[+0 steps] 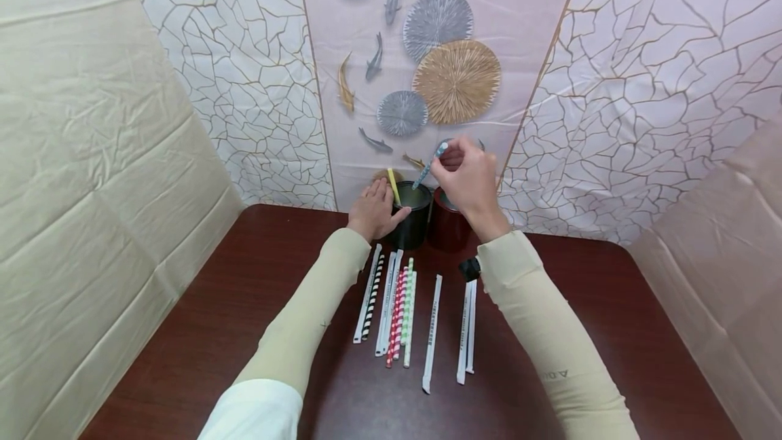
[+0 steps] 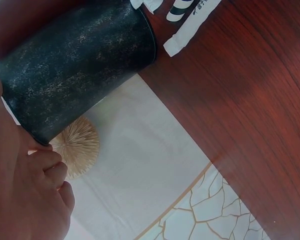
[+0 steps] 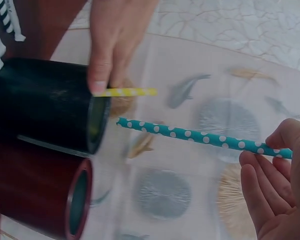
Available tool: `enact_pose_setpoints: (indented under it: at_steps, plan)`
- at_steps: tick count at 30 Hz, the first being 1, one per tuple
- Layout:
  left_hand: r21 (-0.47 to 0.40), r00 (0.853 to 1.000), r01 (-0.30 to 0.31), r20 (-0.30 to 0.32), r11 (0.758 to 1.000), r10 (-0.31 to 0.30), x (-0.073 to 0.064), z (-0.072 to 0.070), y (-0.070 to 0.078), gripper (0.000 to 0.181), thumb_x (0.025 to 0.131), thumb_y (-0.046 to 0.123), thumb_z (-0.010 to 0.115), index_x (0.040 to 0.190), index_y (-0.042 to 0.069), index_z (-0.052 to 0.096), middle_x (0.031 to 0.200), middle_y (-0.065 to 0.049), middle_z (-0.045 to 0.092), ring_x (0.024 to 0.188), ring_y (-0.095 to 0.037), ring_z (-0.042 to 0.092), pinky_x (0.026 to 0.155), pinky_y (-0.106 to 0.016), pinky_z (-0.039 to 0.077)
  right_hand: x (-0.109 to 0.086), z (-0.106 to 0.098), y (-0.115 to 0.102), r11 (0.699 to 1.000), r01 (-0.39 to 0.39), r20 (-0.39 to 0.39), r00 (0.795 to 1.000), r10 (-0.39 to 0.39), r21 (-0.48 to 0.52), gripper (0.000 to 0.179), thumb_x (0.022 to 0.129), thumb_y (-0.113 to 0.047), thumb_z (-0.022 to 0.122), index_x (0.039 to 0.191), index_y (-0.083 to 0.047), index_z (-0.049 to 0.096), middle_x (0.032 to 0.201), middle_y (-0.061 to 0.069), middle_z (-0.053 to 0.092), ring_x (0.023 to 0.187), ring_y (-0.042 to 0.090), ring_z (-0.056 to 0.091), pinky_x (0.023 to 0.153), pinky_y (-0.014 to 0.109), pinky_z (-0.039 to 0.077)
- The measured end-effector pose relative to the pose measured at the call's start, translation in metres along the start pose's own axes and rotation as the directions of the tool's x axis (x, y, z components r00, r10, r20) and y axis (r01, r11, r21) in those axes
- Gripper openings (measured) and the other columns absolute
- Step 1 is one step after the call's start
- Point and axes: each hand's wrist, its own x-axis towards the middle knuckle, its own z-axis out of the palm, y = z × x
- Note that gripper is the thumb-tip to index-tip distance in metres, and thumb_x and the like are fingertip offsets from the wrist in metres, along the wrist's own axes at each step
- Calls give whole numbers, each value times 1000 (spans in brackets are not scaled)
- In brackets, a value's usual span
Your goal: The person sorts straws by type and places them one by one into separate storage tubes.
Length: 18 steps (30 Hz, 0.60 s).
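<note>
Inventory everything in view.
Table: one, brown, foreground
Dark container: one, blackish, table rear
Red container: one, maroon, beside it
Yellow straw: one, yellow, in dark container
Dotted straw: one, teal, right hand
Wrapped straws: six, white, table
Striped straw: one, black-white, table
Red straws: about two, red, table
Green straws: about two, green, table
Backdrop: one, pale, behind
Drapes: two, beige, sides
Sleeves: two, beige, forearms
Left hand: one, dark container's rim
Right hand: one, dotted straw

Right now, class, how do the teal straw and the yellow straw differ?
The teal straw is pinched in the right hand; the yellow straw stands in the black container. The teal straw's lower tip shows; the yellow straw's is hidden. Both carry pale markings.
</note>
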Motion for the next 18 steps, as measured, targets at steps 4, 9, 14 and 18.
enact_pose_setpoints:
  at_steps: [4, 9, 14, 18]
  plan:
    - [-5, 1000, 0, 3, 1000, 0, 1, 1, -1, 88, 110, 67, 14, 169, 2, 13, 178, -17, 11, 167, -29, 11, 136, -39, 13, -3, 11, 11, 999, -24, 14, 1000, 24, -26, 16, 92, -8, 73, 103, 4, 71, 96, 21, 80, 85, 31, 81, 78, 43, 67]
    - [-5, 1000, -11, -13, 1000, 11, 2, 3, -1, 87, 110, 66, 15, 169, 1, 15, 178, -18, 12, 167, -29, 13, 136, -40, 15, -5, 19, 21, 997, -63, 40, 997, 64, -34, 20, 94, -11, 75, 106, 5, 72, 100, 21, 80, 90, 32, 81, 82, 44, 66]
    - [-7, 1000, -10, -9, 1000, 10, 1, 2, 0, 87, 111, 66, 15, 169, 1, 14, 178, -18, 12, 167, -30, 13, 136, -40, 15, -5, 20, 23, 997, -73, 67, 995, 75, -40, 28, 96, -19, 77, 110, 5, 73, 104, 22, 80, 95, 34, 81, 85, 45, 66]
    - [-13, 1000, -4, -14, 1000, 4, 1, 2, -1, 87, 111, 65, 16, 169, 1, 14, 178, -18, 13, 167, -30, 13, 136, -40, 15, -3, 17, 21, 998, -46, 71, 996, 48, -36, 27, 95, -16, 78, 109, 7, 73, 102, 23, 80, 92, 36, 80, 85, 48, 66]
